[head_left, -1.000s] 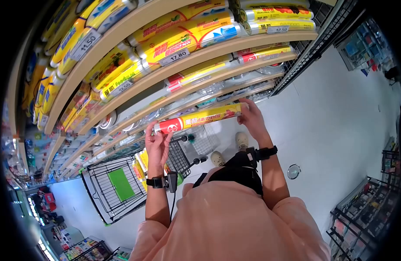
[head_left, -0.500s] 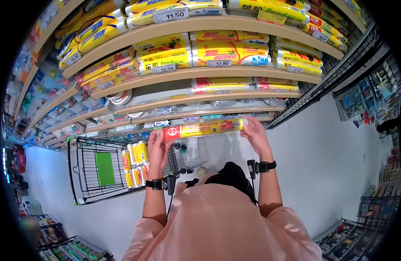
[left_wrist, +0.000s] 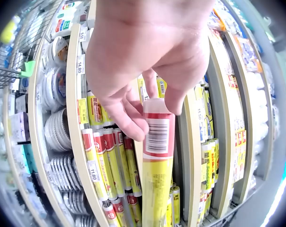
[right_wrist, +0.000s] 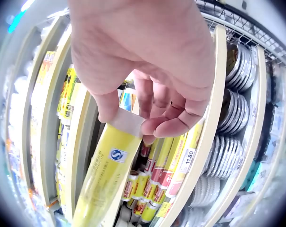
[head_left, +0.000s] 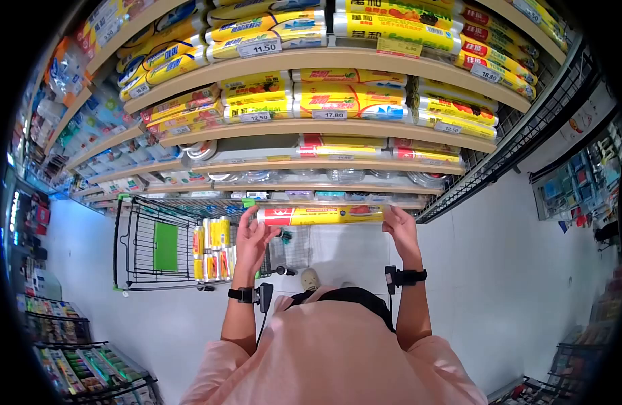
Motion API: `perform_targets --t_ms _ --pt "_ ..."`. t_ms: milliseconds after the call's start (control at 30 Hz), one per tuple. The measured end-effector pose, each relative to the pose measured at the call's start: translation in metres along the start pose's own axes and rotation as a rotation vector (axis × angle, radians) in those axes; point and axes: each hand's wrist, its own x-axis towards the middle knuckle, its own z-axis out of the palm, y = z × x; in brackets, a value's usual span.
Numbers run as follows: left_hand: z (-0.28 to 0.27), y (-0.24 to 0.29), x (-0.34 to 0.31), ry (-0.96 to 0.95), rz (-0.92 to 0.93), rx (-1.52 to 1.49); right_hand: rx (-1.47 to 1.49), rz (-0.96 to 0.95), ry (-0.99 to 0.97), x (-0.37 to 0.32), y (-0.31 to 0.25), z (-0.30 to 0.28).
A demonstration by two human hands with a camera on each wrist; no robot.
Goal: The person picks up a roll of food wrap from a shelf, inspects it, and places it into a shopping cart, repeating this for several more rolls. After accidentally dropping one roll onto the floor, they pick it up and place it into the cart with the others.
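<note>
A long red-and-yellow roll of cling film (head_left: 324, 215) is held level between both hands, in front of the shelves. Its red end is in my left hand (head_left: 252, 236), and the right hand (head_left: 401, 233) has the yellow end. In the left wrist view, the left hand (left_wrist: 152, 56) pinches the roll's clear end, above a barcode on the red band (left_wrist: 158, 137). The right wrist view has the right hand (right_wrist: 147, 66) gripping the opposite end between thumb and fingers, with a small blue mark on the yellow wrapping (right_wrist: 105, 165) below.
Shelves (head_left: 324, 128) of yellow rolls with price tags rise ahead. Similar rolls (left_wrist: 107, 161) lie behind the held one. To the left stands a shopping cart (head_left: 139, 243) with several yellow packs (head_left: 215, 250) in it. A black wire rack (head_left: 486, 158) borders the shelf's right end.
The view has swung so the shelves face straight ahead. Both hands still hold the cling film, which has gone from slanted to level and turned so its printing faces differently.
</note>
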Motion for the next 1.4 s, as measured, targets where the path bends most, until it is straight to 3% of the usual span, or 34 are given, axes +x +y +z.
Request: perform_targets --t_ms 133,233,300,333,433,667,800,933,1133,1400 --pt "0.026 -0.014 -0.017 -0.067 0.068 0.182 0.002 0.111 0.066 -0.017 0.015 -0.032" --pt "0.062 -0.025 -0.031 -0.239 0.176 0.287 0.056 0.273 0.031 -0.014 0.040 -0.053" --pt "0.099 -0.030 -0.040 -0.354 0.321 0.556 0.138 0.413 0.025 -0.003 0.069 -0.060" --pt "0.117 -0.032 -0.046 -0.395 0.281 0.565 0.136 0.465 0.010 0.002 0.080 -0.062" --pt "0.148 -0.038 -0.057 -0.507 0.364 0.584 0.212 0.507 -0.008 0.005 0.089 -0.063" --pt "0.164 -0.030 -0.068 -0.462 0.411 0.685 0.360 0.436 -0.193 -0.003 0.101 -0.070" --pt "0.124 -0.030 -0.057 -0.118 0.318 0.343 0.409 0.427 -0.089 -0.003 0.077 -0.072" --pt "0.068 -0.022 -0.044 0.166 0.158 0.133 0.306 0.161 -0.245 -0.006 0.025 -0.062" --pt "0.057 -0.012 -0.053 0.265 0.144 0.056 0.272 0.064 -0.251 -0.003 -0.022 -0.030" --pt "0.049 -0.002 -0.066 0.436 0.056 0.062 0.148 -0.021 -0.389 0.005 -0.037 -0.011"
